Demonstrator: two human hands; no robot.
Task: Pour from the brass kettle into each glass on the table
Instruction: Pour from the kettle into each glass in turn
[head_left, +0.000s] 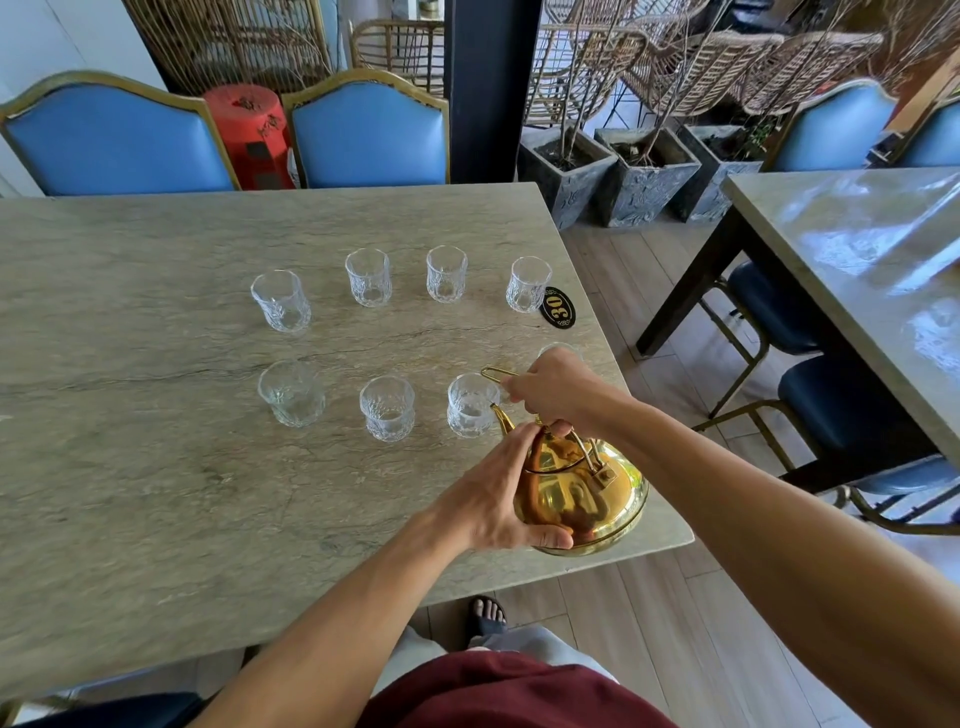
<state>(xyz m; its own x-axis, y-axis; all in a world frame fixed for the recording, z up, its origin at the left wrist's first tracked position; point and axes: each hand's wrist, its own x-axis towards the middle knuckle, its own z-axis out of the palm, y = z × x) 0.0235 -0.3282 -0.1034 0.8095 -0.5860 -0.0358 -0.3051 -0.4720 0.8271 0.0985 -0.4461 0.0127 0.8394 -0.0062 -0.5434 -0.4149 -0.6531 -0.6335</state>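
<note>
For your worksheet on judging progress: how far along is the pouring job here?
Done: nothing clearly; no drink shows in the seven fully visible glasses, such as the far left one. In hand: the right hand holds the kettle by its handle, the left hand steadies it, the spout near one glass. An eighth glass is mostly hidden. Left: apparently every glass.

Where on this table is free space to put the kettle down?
The table is bare left of both glass rows and along the near edge left of the left hand. It is crowded at the right corner: kettle, right hand, number plate.
</note>
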